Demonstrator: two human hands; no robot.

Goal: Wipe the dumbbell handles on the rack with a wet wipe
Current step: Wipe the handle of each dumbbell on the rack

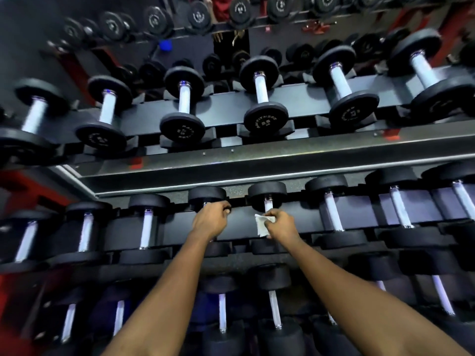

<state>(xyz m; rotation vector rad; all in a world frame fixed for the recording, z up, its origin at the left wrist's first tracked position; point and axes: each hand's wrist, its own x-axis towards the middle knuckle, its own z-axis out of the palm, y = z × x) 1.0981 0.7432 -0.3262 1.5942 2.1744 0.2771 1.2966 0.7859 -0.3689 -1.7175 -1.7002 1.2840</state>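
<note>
A three-tier black rack (pixel 257 160) carries rows of black dumbbells with pale metal handles. On the middle tier, my right hand (pixel 281 223) is closed on a white wet wipe (pixel 261 225), pressed against the handle of a dumbbell (pixel 267 192) near the centre. Only the top of that handle (pixel 268 204) shows above my fingers. My left hand (pixel 212 219) is wrapped around the handle of the neighbouring dumbbell (pixel 207 196) to the left, hiding that handle almost fully.
The top tier (pixel 231 111) holds several small dumbbells in cradles. The bottom tier (pixel 275 312) holds larger ones under my forearms. A mirror behind the rack reflects more dumbbells (pixel 154 20) and red frame parts.
</note>
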